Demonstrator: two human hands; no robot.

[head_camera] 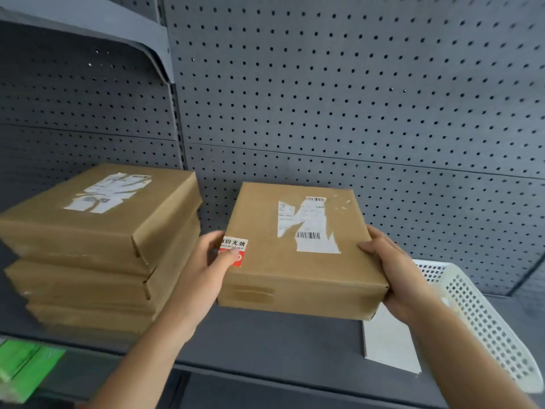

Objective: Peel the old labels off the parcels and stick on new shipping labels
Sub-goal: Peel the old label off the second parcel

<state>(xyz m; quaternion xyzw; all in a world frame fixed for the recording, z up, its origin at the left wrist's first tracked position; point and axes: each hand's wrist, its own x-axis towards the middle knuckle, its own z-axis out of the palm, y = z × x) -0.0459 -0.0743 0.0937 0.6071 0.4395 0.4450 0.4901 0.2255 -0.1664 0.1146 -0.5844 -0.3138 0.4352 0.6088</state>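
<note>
Grey pegboard shelving (265,335) backs the flat brown cardboard parcel (295,276), gripped just over the shelf by left hand (211,262) and right hand (393,270), fingers curled round opposite edges; its torn white label (314,228) could shred further if pulled hastily.

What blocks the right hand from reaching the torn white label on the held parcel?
Probably yes: the torn label lies bare on the parcel top, near the right hand. That hand grips the parcel's edge, though, so the left hand must hold alone.
</note>
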